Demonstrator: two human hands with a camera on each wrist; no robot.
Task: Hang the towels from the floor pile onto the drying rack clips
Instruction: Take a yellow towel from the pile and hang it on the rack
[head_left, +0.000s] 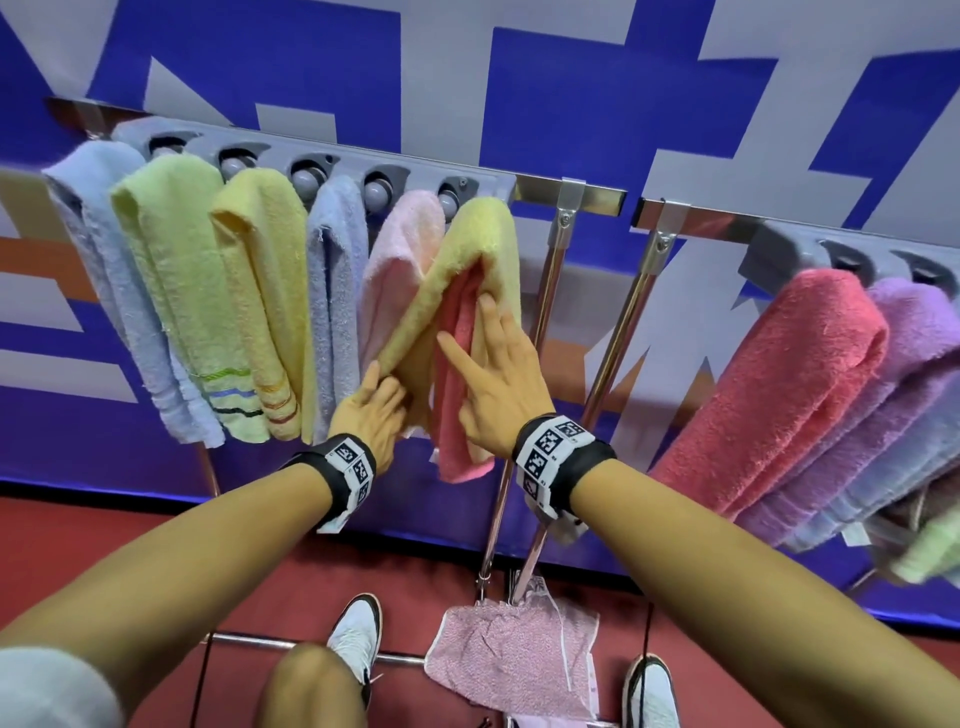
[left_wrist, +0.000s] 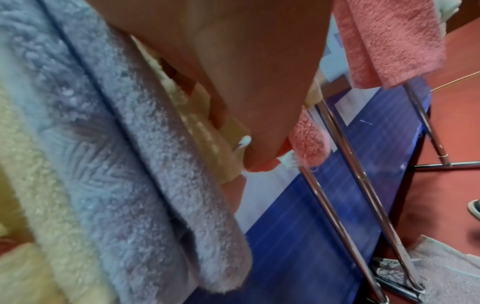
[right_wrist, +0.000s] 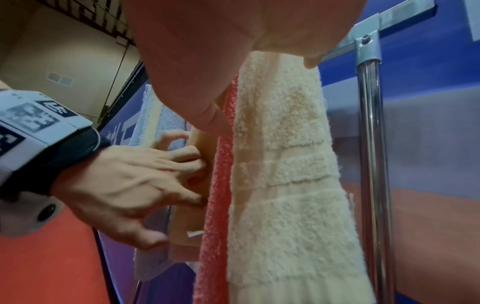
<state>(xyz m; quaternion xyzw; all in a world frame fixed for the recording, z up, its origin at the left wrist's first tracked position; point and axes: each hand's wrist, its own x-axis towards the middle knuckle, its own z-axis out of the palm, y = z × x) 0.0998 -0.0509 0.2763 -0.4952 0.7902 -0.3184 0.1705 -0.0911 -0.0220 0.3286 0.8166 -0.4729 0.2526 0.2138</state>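
Observation:
A yellow towel hangs folded from the last clip of the grey clip bar, with a coral towel hanging between its two halves. My left hand pinches the lower edge of the yellow towel's left half and pulls it aside. My right hand lies with straight fingers on the coral towel inside the fold. In the right wrist view the left hand has its fingers curled on the yellow towel beside the coral towel. A pink speckled cloth lies on the floor.
Blue, green, yellow, blue and pink towels fill the clips to the left. A second rack at the right carries a red towel and purple ones. Chrome rack poles stand just right of my hands. My shoes stand on the red floor.

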